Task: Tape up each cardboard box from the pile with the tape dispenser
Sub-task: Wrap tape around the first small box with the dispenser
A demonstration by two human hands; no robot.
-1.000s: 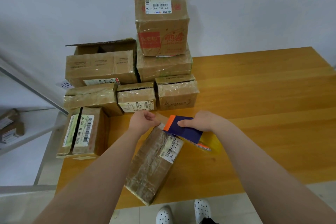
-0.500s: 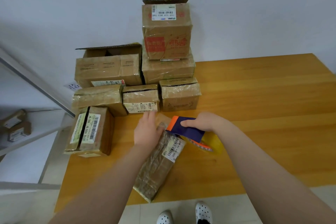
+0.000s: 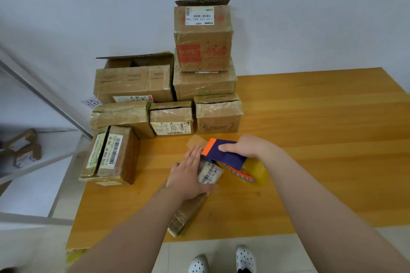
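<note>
Box in work: a long, flat cardboard box (image 3: pixel 187 215) lies slantwise on the counter (image 3: pixel 321 131), its near end at the front edge and a barcode label (image 3: pixel 209 173) on its far end.
Left hand: the left hand (image 3: pixel 188 176) lies flat on the far half of this box. Its fingers (image 3: pixel 195 155) are straight and together, pressing down and gripping nothing.
Right hand: the right hand (image 3: pixel 246 148) grips the tape dispenser (image 3: pixel 221 155), fingers curled round its purple body.
Tape dispenser: purple with an orange front edge, it is held over the far end of the long box. The orange tip is just beside the left fingertips.
Tape roll: the yellowish tape roll (image 3: pixel 255 173) sits under the dispenser's right end, just right of the box.
Pile: the pile of boxes (image 3: pixel 170 117) stands at the back left of the counter against the wall. The top box (image 3: pixel 203 37) has one flap raised, and a wide box (image 3: pixel 133 80) stands open at the left.
Front left: two slim boxes (image 3: pixel 111 155) stand on edge side by side.
Shelf: a white shelf (image 3: pixel 44 162) left of the counter carries two small boxes (image 3: pixel 24 148).
Floor: spotted white shoes (image 3: pixel 221 260) show below the counter's front edge.
</note>
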